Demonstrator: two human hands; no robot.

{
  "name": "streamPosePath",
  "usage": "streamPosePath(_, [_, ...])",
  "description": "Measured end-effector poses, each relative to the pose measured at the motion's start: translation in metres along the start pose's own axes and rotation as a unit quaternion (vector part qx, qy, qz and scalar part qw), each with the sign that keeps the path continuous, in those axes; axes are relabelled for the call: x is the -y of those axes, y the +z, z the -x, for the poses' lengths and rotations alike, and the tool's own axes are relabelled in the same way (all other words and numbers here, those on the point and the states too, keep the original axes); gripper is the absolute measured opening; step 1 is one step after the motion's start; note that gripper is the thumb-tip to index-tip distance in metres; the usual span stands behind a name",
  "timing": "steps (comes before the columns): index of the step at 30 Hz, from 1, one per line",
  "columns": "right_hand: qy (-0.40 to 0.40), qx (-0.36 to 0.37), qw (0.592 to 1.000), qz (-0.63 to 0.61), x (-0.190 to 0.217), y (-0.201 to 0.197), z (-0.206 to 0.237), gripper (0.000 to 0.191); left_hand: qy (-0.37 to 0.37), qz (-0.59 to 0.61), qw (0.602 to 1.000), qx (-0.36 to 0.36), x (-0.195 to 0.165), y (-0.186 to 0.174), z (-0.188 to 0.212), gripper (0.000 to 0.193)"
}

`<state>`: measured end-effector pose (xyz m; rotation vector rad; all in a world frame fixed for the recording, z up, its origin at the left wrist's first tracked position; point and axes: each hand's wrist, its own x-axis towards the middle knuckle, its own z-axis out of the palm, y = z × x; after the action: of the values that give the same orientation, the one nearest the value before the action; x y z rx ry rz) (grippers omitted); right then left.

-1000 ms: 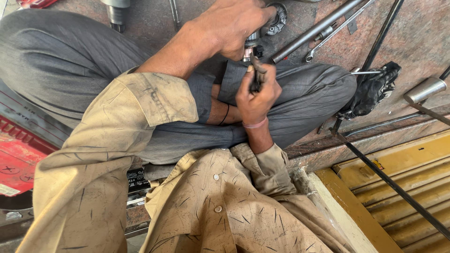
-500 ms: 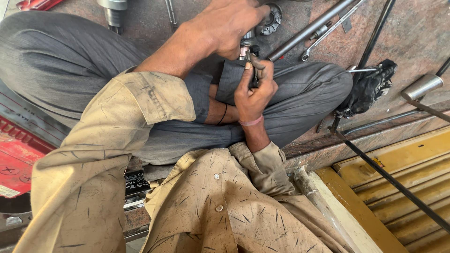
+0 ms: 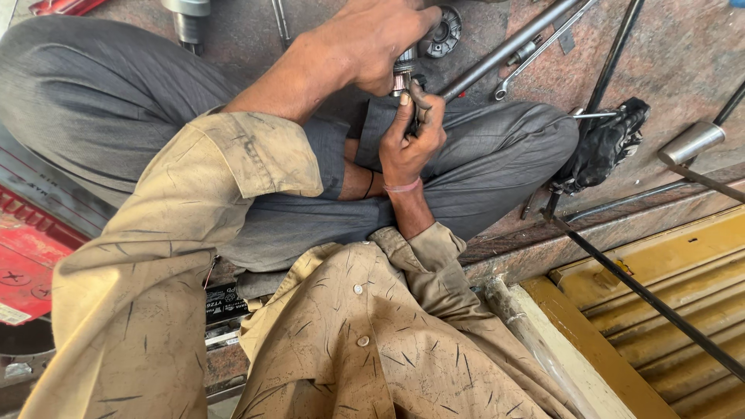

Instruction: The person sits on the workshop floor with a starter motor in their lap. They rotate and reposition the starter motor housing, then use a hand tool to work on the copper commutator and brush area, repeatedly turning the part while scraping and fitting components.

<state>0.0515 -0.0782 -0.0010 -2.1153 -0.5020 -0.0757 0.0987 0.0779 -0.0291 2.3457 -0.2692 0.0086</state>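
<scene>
My left hand [image 3: 372,39] reaches in from the left and closes over the top of a small cylindrical metal part [image 3: 402,74]. My right hand [image 3: 411,140], with a pink band on the wrist, comes up from below and pinches the lower end of the same part between thumb and fingers. Both hands hold it above my crossed legs in grey trousers [image 3: 497,163]. Most of the part is hidden by my fingers.
On the stone floor ahead lie a round toothed metal piece [image 3: 444,31], a long steel rod [image 3: 512,46], a spanner [image 3: 539,50], a black rag [image 3: 605,143] and a metal cylinder [image 3: 691,143]. A red box [image 3: 23,264] sits at the left, yellow planks [image 3: 660,310] at the right.
Both hands stay on the part and have drifted slightly up in the view. My right-hand fingers have shifted their pinch on it.
</scene>
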Motion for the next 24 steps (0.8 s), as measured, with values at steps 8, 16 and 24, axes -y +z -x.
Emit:
streamPosePath(8, [0.099,0.088,0.99,0.038,0.003,-0.023,0.0,0.005,0.007,-0.009,1.0,0.018,0.003,-0.006,-0.001,0.083])
streamPosePath(16, [0.037,0.127,0.988,0.085,0.018,-0.036,-0.011,0.006,0.001,0.012,1.0,0.009,0.005,0.0,0.001,0.083])
streamPosePath(24, [0.104,0.182,0.971,0.112,0.024,-0.047,-0.027,0.006,-0.013,-0.003,1.0,0.01,0.003,0.004,-0.001,0.086])
